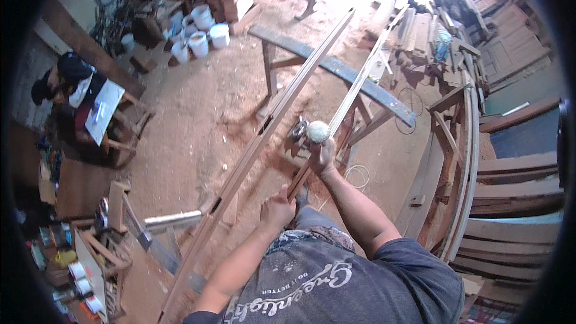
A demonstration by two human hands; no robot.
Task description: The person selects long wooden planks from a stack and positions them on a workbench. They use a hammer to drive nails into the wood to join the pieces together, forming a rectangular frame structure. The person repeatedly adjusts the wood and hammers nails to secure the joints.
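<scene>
My right hand (pixel 322 157) is closed round a tool-like thing with a round whitish top (pixel 318 131); its lower part is hidden. A dark metallic part (pixel 297 129) shows just left of that top. Under it runs a long narrow wooden strip (pixel 362 78), from the bright far end toward my body. Closer to me, my left hand (pixel 277 209) is a fist against the strip's near part, fingers wrapped on it. To the left lies a second long wooden piece (pixel 240 167) with dark slots cut in it, apart from both hands.
A bluish trestle beam (pixel 366 91) crosses under both long pieces. White buckets (pixel 201 39) stand far left. At the left a person (pixel 75 81) sits by a small table (pixel 104 113). Stacked boards (pixel 510 204) line the right side. A pale cable (pixel 358 175) loops on the floor.
</scene>
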